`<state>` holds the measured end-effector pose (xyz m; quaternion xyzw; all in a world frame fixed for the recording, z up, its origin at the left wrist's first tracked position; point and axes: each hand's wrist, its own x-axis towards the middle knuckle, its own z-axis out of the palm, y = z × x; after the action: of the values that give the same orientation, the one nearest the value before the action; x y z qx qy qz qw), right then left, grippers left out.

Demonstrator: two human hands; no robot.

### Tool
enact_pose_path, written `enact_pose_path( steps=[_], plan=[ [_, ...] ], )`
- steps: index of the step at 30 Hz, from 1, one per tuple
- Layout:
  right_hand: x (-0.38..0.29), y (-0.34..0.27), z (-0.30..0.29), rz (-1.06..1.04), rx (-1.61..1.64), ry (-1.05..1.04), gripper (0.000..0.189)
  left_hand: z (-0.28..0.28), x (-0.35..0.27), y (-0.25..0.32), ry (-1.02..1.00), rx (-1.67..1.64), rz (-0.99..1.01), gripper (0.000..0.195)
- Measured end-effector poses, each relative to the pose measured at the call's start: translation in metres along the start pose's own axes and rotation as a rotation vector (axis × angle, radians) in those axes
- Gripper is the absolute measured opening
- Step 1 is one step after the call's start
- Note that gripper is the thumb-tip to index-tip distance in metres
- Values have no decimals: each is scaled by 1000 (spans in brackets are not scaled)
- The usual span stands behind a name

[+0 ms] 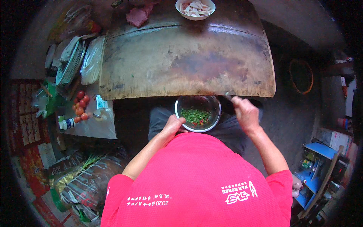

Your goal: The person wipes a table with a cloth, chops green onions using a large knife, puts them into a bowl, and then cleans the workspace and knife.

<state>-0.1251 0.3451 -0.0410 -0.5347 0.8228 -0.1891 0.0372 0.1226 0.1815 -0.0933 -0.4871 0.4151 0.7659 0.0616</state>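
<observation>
My left hand (173, 125) grips the near-left part of a bowl with a pale rim (200, 131), its thumb over the edge. The bowl is above my lap, against the near edge of a large worn wooden board (136, 68), which hides its far rim. Inside lie chopped green herbs (195, 115) and small red pieces that look like chilli. My right hand (246, 112) is closed around the dark handle of a tool (228, 96), at the board's front edge just right of the bowl. Motion blur hides the tool's far end; whether it is a knife I cannot tell.
At the board's far side stand a white bowl (195, 18) of pale slices and a pink cloth (137, 16). Several tomatoes (80, 103) lie on a low table at left, below a plastic basket (68, 65). A striped bag (88, 181) sits lower left, a blue shelf (320, 150) right.
</observation>
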Motion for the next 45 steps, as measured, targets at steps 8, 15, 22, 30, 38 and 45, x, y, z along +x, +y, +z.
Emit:
enact_pose_path(
  steps=[8, 15, 22, 30, 38, 45],
  plan=[
    [59, 34, 9, 64, -155, 7, 21, 1, -3, -3, 7, -46, 1, 28],
    [33, -20, 12, -310, -41, -194, 17, -8, -9, -7, 26, -97, 29, 28],
    [48, -19, 11, -166, -2, -94, 19, -17, -11, -10, 22, -133, 14, 29],
    [120, -3, 38, -136, -151, 7, 13, -18, -12, -15, 4, -165, 4, 30],
    [17, -18, 11, -341, 19, -168, 20, -20, -11, -15, 29, -170, 17, 29],
    [18, 36, -2, 79, -92, 59, 24, -12, -8, -12, -1, -110, 6, 29]
  ],
)
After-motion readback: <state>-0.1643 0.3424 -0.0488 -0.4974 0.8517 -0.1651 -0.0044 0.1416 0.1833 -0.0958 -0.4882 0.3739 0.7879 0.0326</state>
